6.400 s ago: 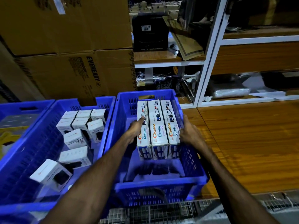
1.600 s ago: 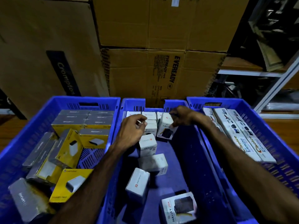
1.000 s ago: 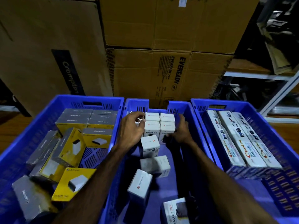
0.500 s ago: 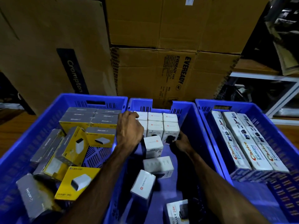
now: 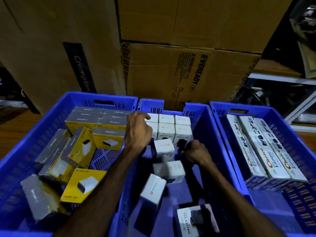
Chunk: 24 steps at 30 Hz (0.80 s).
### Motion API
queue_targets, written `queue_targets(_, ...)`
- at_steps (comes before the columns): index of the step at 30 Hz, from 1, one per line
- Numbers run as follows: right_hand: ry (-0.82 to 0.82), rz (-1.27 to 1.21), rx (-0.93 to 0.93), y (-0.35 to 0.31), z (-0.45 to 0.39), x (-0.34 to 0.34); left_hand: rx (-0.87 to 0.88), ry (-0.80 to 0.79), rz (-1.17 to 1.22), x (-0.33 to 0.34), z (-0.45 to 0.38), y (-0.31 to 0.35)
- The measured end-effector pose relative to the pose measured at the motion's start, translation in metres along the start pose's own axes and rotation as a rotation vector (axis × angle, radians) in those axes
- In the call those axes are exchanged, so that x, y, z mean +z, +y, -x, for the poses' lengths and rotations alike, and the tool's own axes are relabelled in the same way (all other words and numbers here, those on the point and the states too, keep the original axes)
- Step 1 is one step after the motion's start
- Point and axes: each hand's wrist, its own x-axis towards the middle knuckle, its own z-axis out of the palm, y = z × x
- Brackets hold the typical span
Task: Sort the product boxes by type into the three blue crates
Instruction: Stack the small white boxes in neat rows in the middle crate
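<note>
Three blue crates stand side by side. The left crate (image 5: 51, 134) holds yellow-and-grey boxes (image 5: 83, 183), some stacked at the back and several loose. In the middle crate (image 5: 201, 117), white boxes (image 5: 166, 130) stand in neat rows at the back, with loose white boxes (image 5: 168, 171) lying nearer me. The right crate (image 5: 277, 117) holds three long Choice boxes (image 5: 261, 151). My left hand (image 5: 138, 132) lies over the left column of stacked white boxes, fingers curled on top. My right hand (image 5: 196, 151) is curled at the foot of the right column; I see nothing in it.
Large brown cartons (image 5: 179, 74) are stacked right behind the crates. A white shelf frame (image 5: 304, 103) with dark clutter is at the far right. A wooden surface (image 5: 15, 117) shows left of the crates.
Since 6.4 s ago both hands left the long boxes for the middle crate. The right hand set a white box into the back rows and has now drawn back slightly.
</note>
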Motion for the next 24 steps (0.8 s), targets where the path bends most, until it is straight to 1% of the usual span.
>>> queue_targets(2,0.010,0.052,-0.292,-0.016,0.015,-0.010,-0.002,-0.004,0.054,0.001,-0.001,-0.002)
queue_targets(3,-0.020,0.074,-0.457,-0.024,0.018,-0.012,0.003,0.003,0.082,0.001,-0.001,-0.002)
queue_targets(4,-0.060,0.134,-0.566,-0.031,0.018,-0.012,0.010,0.016,0.107,0.000,0.000,-0.001)
queue_targets(5,-0.081,0.211,-0.633,-0.037,0.013,-0.010,0.018,0.033,0.133,-0.001,0.000,-0.001)
queue_targets(6,-0.088,0.293,-0.651,-0.041,0.009,-0.007,0.020,0.048,0.162,-0.001,-0.001,0.000)
queue_targets(8,-0.105,0.386,-0.636,-0.043,0.000,-0.002,0.010,0.046,0.229,-0.004,-0.001,0.002)
queue_targets(10,-0.124,0.328,-0.633,-0.043,-0.001,-0.003,-0.008,0.003,0.311,-0.007,-0.001,0.004)
queue_targets(11,-0.116,0.243,-0.628,-0.041,0.000,-0.007,-0.015,-0.026,0.353,-0.009,-0.001,0.004)
queue_targets(14,-0.068,-0.146,-0.533,-0.035,0.004,-0.030,-0.004,-0.104,0.425,-0.015,0.000,0.006)
queue_targets(17,-0.054,-0.564,-0.408,-0.028,0.003,-0.052,0.000,-0.104,0.518,-0.016,0.000,0.009)
queue_targets(20,-0.099,-0.896,-0.280,-0.029,0.011,-0.070,0.037,-0.117,0.552,-0.015,0.002,0.015)
queue_targets(22,-0.148,-1.044,-0.156,-0.031,0.018,-0.079,0.097,-0.157,0.560,-0.015,0.005,0.019)
queue_targets(24,-0.185,-1.089,-0.057,-0.033,0.025,-0.084,0.191,-0.238,0.540,-0.016,0.010,0.022)
